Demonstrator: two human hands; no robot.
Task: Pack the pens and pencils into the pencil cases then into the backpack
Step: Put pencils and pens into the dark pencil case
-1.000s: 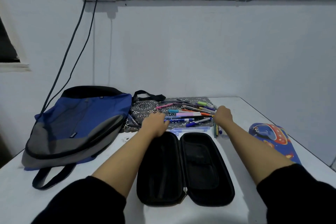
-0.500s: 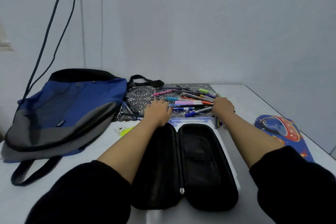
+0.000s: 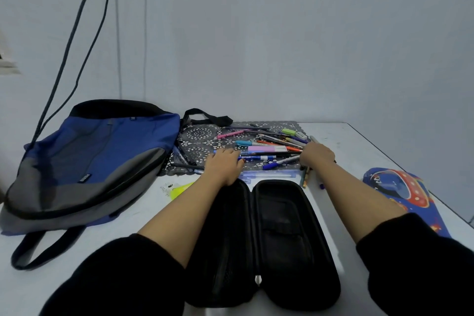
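Left hand (image 3: 224, 165), right hand (image 3: 318, 158) still on the pens (image 3: 266, 149) — left grip wide, right grip unclear.

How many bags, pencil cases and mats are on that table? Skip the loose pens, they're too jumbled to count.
Backpack: 1
Pencil cases: 2 (black case, lying open; blue case, shut)
Mat: 1
Total: 4
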